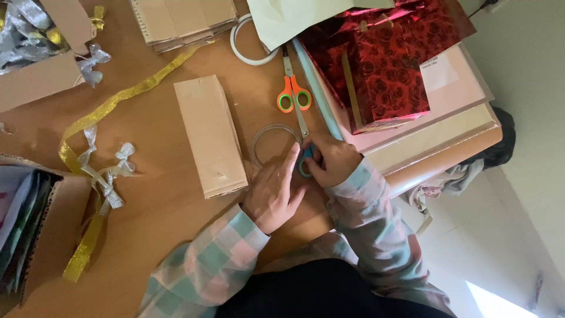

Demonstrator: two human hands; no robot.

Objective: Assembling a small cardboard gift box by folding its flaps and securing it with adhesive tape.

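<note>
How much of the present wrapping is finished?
Not much looks done: the brown box lies bare on the table. The right hand has its grip on blue-handled scissors, and the left hand rests by a clear tape ring. The red rose paper and gold ribbon lie unused.

Dim warm tabletop, daylight seemingly from right, soft shadows, slight blur

A plain cardboard box [210, 136] is lying on the wooden tabletop [153, 224]. Left of it, a gold ribbon [88, 123] is trailing past silver bows [106, 174]. Orange-and-green scissors [292, 94] are resting farther off, beside red rose-patterned wrapping foil [385, 65]. A white tape ring [250, 50] is sitting far back.
</note>
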